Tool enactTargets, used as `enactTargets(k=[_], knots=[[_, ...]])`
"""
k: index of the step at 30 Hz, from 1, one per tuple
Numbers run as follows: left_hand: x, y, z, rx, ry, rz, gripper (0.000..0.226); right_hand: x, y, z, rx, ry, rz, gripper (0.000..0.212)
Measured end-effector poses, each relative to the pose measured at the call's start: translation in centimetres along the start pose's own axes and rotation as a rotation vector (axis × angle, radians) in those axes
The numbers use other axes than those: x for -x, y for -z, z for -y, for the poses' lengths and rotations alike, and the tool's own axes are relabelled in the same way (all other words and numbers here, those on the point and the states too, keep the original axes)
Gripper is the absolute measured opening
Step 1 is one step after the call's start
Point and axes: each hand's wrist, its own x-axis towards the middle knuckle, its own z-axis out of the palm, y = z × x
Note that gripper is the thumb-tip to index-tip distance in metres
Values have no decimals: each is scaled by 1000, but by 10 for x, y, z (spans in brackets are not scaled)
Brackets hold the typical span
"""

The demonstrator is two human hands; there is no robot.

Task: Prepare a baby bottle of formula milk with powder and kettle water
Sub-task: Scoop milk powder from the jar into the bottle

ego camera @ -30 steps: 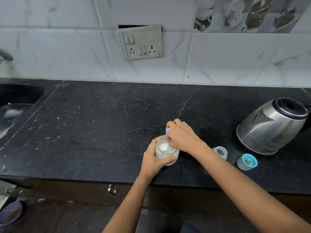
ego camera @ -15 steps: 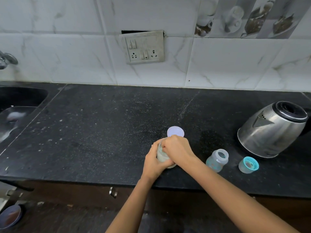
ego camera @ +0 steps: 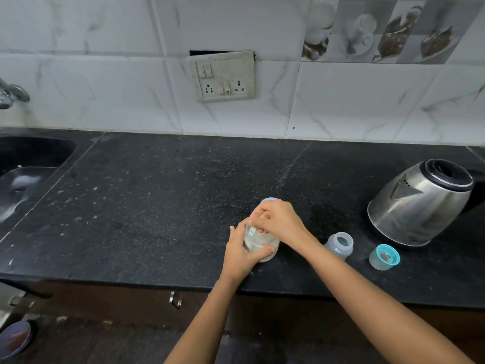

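A small clear powder jar (ego camera: 259, 244) with whitish powder inside is stood on the black countertop (ego camera: 147, 206), near the front edge and left of the kettle (ego camera: 420, 203). The jar is gripped around its lower body by the left hand (ego camera: 242, 254), whose fingers are curled against the wall with the thumb laid across the front. The right hand (ego camera: 279, 222) is held over the jar's mouth, its fingertips dipped into the opening and drawn together around something small with a pale green mark; what exactly is pinched cannot be told. A pale lilac lid (ego camera: 269, 200) is partly seen just behind the right hand, flat on the countertop.

Between the jar and the kettle, the open baby bottle (ego camera: 339, 244) is stood uncapped, partly hidden by the right forearm. Slightly right of it, in front of the kettle's base, the bottle's cap with a teal ring (ego camera: 384, 257) is set on the countertop, apart from both.

The steel kettle is placed at the right end of the countertop, lid opening dark. Far left of the kettle, a sink (ego camera: 23, 179) is let into the counter, with a tap (ego camera: 11, 94) above it. A switch and socket plate (ego camera: 223, 76) is mounted on the tiled wall behind, up and left of the kettle.
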Motion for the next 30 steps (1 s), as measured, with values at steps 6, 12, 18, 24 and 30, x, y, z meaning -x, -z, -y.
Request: enactTargets(k=[6, 12, 18, 24, 30], knots=[[0, 2, -1, -3, -2, 6, 71, 2, 24, -11, -153, -104, -111, 8], [1, 1, -3, 8, 0, 14, 70, 5, 31, -39, -223, -224, -234, 5], [2, -1, -2, 16, 7, 0, 71, 9, 26, -50, -265, -245, -244, 5], [6, -4, -6, 48, 0, -29, 71, 12, 16, -41, -3, -2, -247, 6], [8, -6, -7, 36, 12, -36, 73, 5, 0, -17, 237, 115, 47, 17]])
